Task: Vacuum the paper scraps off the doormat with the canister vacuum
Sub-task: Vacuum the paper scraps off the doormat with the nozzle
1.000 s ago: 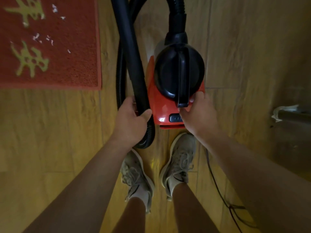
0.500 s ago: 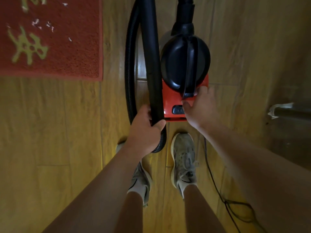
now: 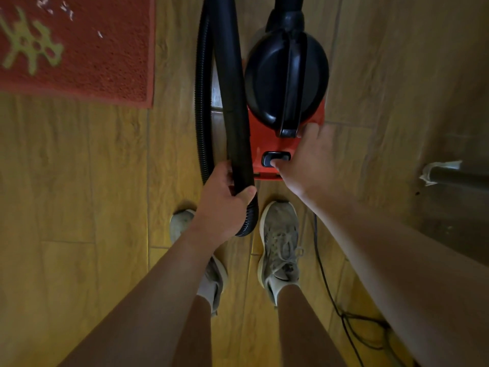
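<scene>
A red canister vacuum (image 3: 312,112) with a black domed lid stands on the wooden floor in front of my feet. My left hand (image 3: 225,200) grips its black wand (image 3: 232,96) near the lower end, beside the ribbed hose (image 3: 202,102). My right hand (image 3: 309,160) rests on the vacuum's rear, its thumb pressing the black button (image 3: 276,157), the fingers straight against the red body. The red doormat (image 3: 87,54) lies at the upper left with white paper scraps (image 3: 67,10) on it.
The black power cord (image 3: 333,300) trails over the floor at the lower right, behind my right shoe (image 3: 280,250). A dark furniture leg with a pale wrapping (image 3: 439,172) stands at the right edge. Bare wooden floor lies left of my feet.
The view shifted toward the vacuum and the doormat slid up and left. My right hand moved down from the lid handle's base, and its thumb now presses the black button.
</scene>
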